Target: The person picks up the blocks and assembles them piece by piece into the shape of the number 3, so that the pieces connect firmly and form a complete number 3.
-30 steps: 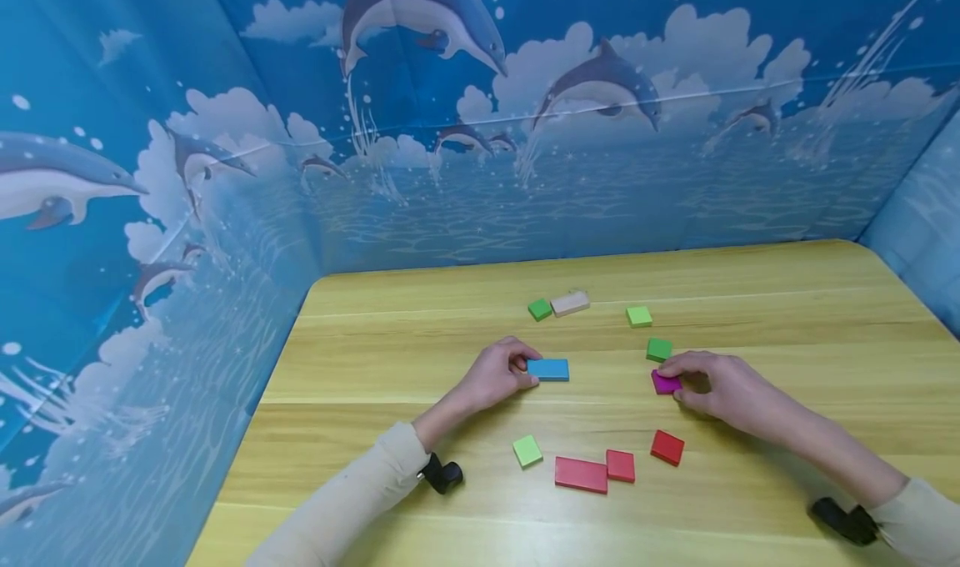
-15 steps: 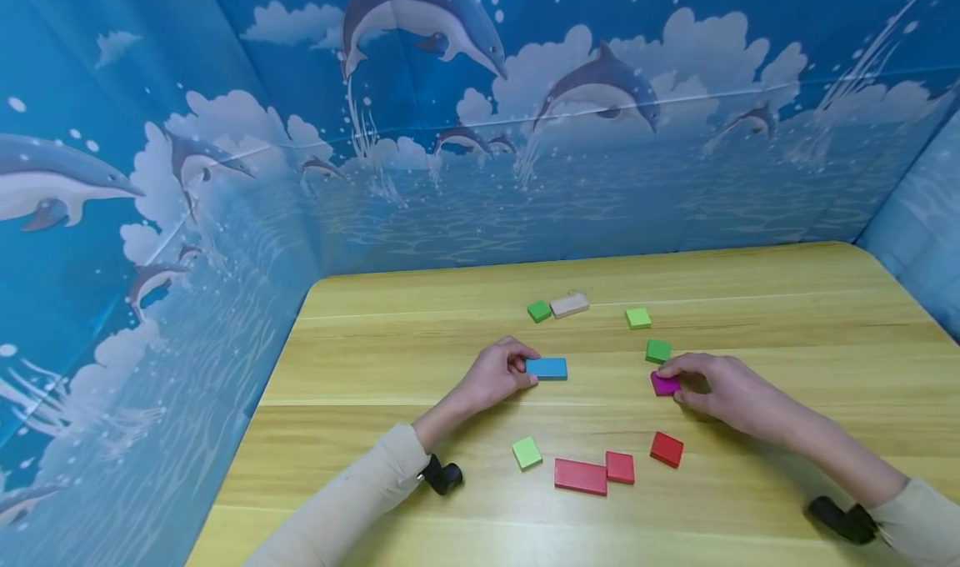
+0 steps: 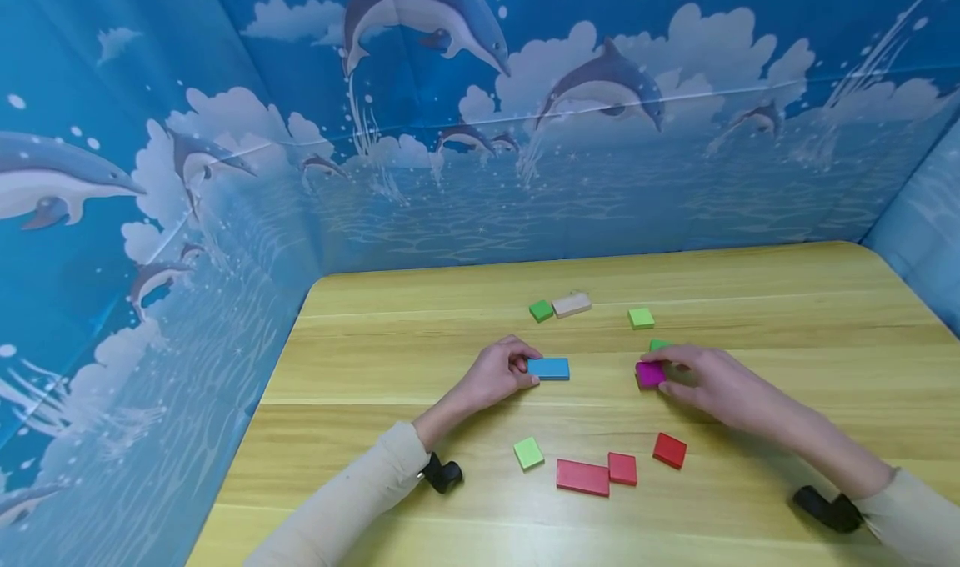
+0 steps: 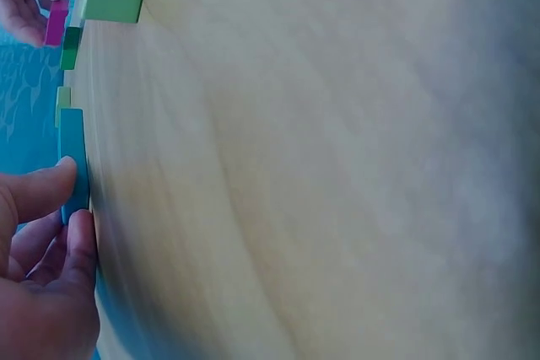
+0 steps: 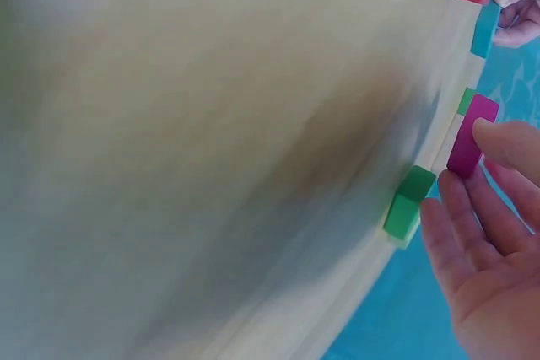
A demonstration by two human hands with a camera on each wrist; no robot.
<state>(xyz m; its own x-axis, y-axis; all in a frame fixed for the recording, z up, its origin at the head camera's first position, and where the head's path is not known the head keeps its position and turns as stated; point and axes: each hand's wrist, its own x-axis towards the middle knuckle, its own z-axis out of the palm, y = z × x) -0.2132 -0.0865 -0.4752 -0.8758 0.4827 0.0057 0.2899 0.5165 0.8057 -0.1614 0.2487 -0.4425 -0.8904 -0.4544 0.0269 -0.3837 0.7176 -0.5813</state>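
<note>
Your right hand and the purple block have shifted left since the earlier frame, and your fingers now cover part of the dark-green block behind them. Your left hand and the blue block show no clear change of position.

Condition of hands: your right pinches the purple block between thumb and fingers; the wrist views suggest it is raised off the table, slightly tilted. Your left pinches the left end of the blue block, which appears to lie flat on the surface. The purple block stands to the right of the blue one, with bare wood between them; they do not touch.

Step in hand, as judged: bringing the purple block across while the blue one is steadied. The next move seems to call for continuing left at low height, squaring the purple edge to the blue block's free right end, and keeping your left grip firm so that contact does not push it askew.

Remaining items: the long red block touches the small red block, nearer you; neither is in your hands.
</note>
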